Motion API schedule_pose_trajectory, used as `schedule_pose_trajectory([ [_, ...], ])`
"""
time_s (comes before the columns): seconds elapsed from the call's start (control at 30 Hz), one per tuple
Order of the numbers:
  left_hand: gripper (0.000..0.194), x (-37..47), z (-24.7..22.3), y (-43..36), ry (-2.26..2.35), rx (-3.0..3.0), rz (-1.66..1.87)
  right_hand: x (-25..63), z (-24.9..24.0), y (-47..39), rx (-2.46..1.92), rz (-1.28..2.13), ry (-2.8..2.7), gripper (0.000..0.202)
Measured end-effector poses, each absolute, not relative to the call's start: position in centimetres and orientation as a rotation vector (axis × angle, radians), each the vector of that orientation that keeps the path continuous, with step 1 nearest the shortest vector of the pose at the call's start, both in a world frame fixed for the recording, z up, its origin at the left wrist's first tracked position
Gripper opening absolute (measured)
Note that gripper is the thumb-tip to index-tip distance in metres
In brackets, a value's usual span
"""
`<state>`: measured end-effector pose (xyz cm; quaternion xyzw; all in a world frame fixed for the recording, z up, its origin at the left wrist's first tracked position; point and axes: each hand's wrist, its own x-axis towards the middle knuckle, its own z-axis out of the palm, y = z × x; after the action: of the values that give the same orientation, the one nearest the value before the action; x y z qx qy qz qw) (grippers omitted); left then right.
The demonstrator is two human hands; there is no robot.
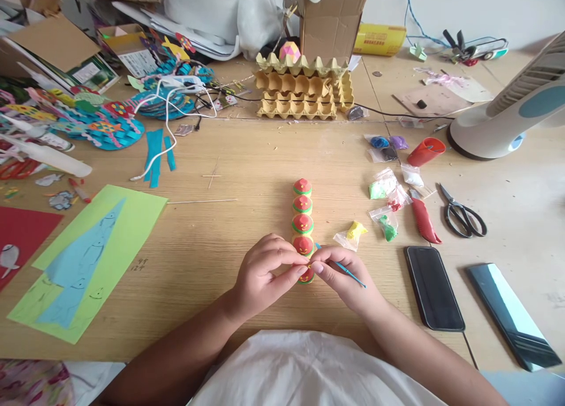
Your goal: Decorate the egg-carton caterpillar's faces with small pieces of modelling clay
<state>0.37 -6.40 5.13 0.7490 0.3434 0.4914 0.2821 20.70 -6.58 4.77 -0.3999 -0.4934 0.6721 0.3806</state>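
Note:
In the head view, an egg-carton strip (302, 223) runs away from me, its several cups covered with red clay caps, green rims and small yellow dots. My left hand (267, 265) is closed in a pinch over its near end. My right hand (348, 282) pinches there too, its fingertips meeting the left ones; whatever tiny piece lies between them is too small to name. A thin blue modelling tool (352, 275) is tucked in my right hand, its tip poking out beside the strip. The nearest cup is partly hidden by my fingers.
Right of the strip lie a bag of yellow clay (355, 230), more clay bags, a red-handled knife (424, 218), scissors (463, 213) and a phone (435, 288). A red cup (426, 152) stands behind. Egg cartons (295, 107) are at the back, green paper (106, 253) at left.

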Motion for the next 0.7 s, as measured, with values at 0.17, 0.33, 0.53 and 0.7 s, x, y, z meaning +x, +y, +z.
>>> schedule_pose_trajectory([
  [0.17,0.020,0.30,5.08,-6.17,0.930,2.086,1.325,20.67,4.70,-6.55,-1.023,1.719,-1.244,0.027],
  [0.33,0.019,0.34,5.11,-6.09,0.939,2.122,1.340,20.58,4.73,-6.59,-1.034,1.729,-1.212,0.028],
  [0.53,0.017,0.30,5.09,-6.16,0.960,2.140,1.350,20.57,4.96,-6.57,-1.071,1.701,-1.236,0.029],
  [0.7,0.017,0.36,5.13,-6.22,0.977,2.171,1.361,20.52,4.80,-6.53,-1.056,1.695,-1.259,0.028],
])
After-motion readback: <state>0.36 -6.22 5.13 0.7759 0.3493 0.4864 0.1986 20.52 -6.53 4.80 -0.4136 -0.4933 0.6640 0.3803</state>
